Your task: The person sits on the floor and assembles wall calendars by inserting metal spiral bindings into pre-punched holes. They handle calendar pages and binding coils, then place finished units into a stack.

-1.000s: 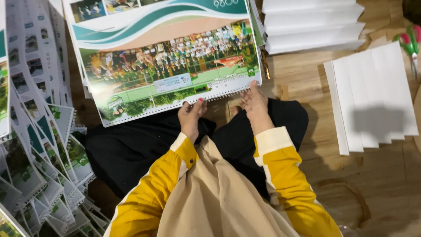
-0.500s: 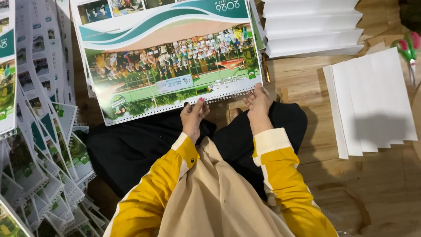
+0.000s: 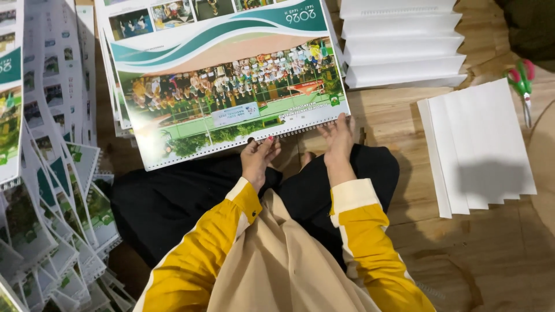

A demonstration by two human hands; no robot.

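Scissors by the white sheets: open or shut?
Shut. The scissors lie flat on the wooden floor; pink and green handles sit together, blades form one line.
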